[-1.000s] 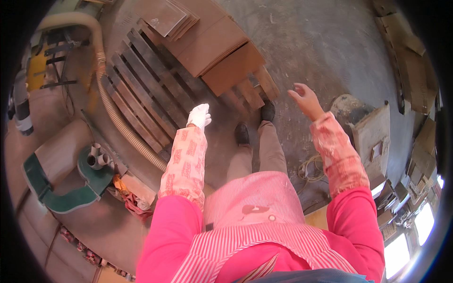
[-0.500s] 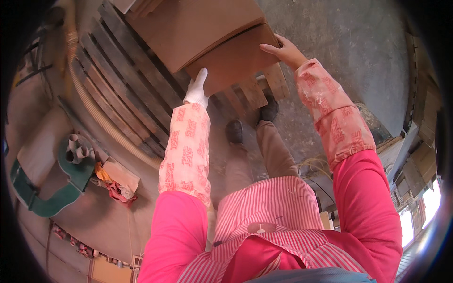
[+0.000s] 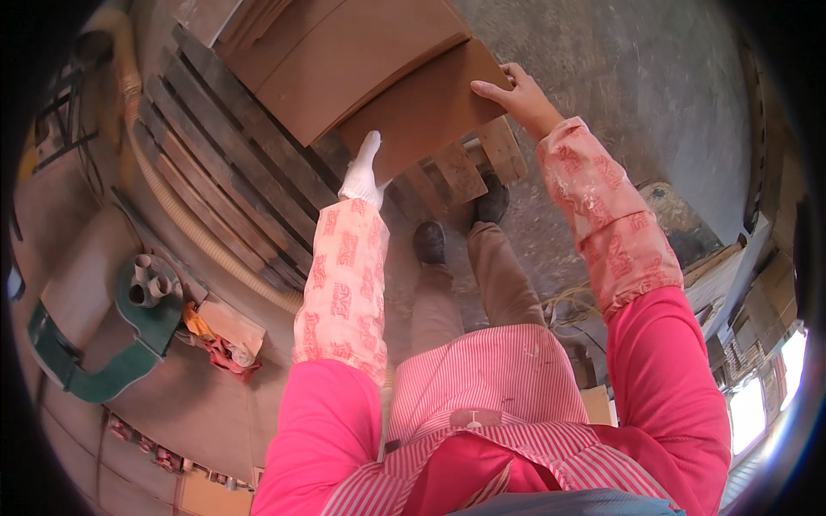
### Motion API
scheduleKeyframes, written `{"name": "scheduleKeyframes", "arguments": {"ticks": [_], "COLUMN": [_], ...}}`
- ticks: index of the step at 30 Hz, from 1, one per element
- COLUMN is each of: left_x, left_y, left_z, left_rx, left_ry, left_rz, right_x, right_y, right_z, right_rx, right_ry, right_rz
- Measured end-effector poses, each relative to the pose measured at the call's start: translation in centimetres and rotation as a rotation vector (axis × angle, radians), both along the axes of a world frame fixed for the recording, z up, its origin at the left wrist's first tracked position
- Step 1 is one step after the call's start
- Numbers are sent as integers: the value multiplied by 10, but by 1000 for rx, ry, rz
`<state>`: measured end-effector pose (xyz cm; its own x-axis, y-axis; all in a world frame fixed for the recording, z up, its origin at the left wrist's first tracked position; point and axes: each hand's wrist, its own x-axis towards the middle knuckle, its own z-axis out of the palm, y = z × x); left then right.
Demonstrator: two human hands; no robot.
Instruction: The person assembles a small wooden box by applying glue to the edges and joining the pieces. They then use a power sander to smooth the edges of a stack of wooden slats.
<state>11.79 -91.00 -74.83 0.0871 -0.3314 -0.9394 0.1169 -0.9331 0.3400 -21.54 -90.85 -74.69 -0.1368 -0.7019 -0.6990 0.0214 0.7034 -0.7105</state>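
Observation:
A flat brown board (image 3: 430, 112) is gripped at its two sides, its far part under or against the stack of similar brown boards (image 3: 344, 60). My left hand (image 3: 365, 172), in a white glove, holds the board's left edge with the thumb on top and the fingers hidden beneath. My bare right hand (image 3: 522, 101) grips its right corner, thumb over the upper face and fingers around the edge. Whether the boards are cardboard or wood fibre I cannot tell.
Slatted wooden pallets (image 3: 232, 146) lie left of and beneath the stack. A ribbed hose (image 3: 185, 219) runs along them. At left stand a green curved machine part (image 3: 112, 370) with pipe ends and a bundle of cloths (image 3: 224, 340). My shoes (image 3: 430, 242) are close to the pallet.
The held board has come slightly toward me, and more of its face shows beyond the stack's edge. My left hand has moved a little nearer my body; my right hand keeps its grip.

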Motion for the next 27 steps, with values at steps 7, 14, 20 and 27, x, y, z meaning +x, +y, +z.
{"name": "scheduleKeyframes", "arguments": {"ticks": [7, 14, 20, 27], "left_x": [0, 6, -14, -56], "left_y": [47, 96, 86, 88], "left_z": [25, 148, 306, 452], "left_rx": [-15, -154, -147, -184], "left_ry": [37, 238, 374, 514], "left_rz": [-30, -262, -641, -1209], "right_x": [-9, -5, 11, 48], "right_y": [46, 186, 285, 416], "right_z": [15, 128, 299, 458], "right_rx": [-5, 13, -35, -247], "right_ry": [-96, -175, -223, -254], "right_rz": [-67, -305, -548, -671]}}
